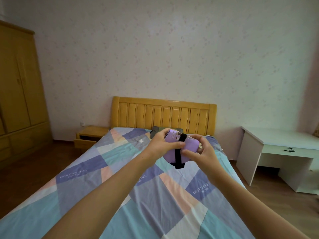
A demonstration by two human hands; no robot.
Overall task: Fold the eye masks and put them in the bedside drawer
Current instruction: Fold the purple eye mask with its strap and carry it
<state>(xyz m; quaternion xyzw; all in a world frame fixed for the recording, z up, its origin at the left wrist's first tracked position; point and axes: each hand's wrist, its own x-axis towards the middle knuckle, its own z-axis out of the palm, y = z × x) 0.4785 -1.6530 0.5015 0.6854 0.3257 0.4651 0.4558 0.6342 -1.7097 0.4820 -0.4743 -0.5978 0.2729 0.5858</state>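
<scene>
I hold a purple eye mask, folded over, in the air above the bed, with its black strap wrapped across it and hanging below. My left hand grips the mask's left side, thumb pressed on its front. My right hand pinches its right side. A grey eye mask lies on the bed near the headboard, partly hidden behind my hands. The wooden bedside table stands left of the bed, its drawer pulled open.
The bed carries a patchwork sheet in blue, purple and pink. A wooden wardrobe stands at the far left. A white desk stands right of the bed. Wooden floor runs along both sides.
</scene>
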